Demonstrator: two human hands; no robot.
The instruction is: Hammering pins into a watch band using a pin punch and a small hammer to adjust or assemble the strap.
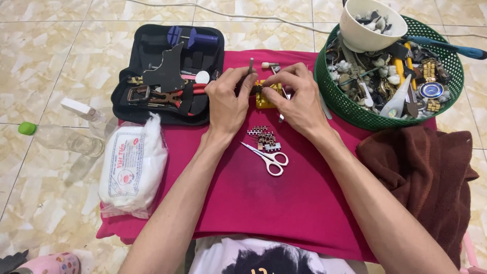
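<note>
A white shirt point(264, 256) with a dark print lies nearest the lens, and both forearms reach out from it over a magenta cloth point(284, 203) spread on the tiled floor. The left hand point(228, 101) pinches a thin metal pin tool point(250, 65) upright, its grip closed around the shaft. The right hand point(299, 99) closes its fingers on a small yellow holder block point(264, 96) at the middle of the cloth, with what looks like a watch band seated in it; the hands hide most of it. The block looks light and stiff, best steadied by its sides; the pin tool seems slim and likely to slip. Loose band links point(264, 137) and small white-handled scissors point(269, 158) lie just in front of the hands. A black tool case point(167, 76) sits to the left, a green basket point(335, 96) of parts to the right.
</note>
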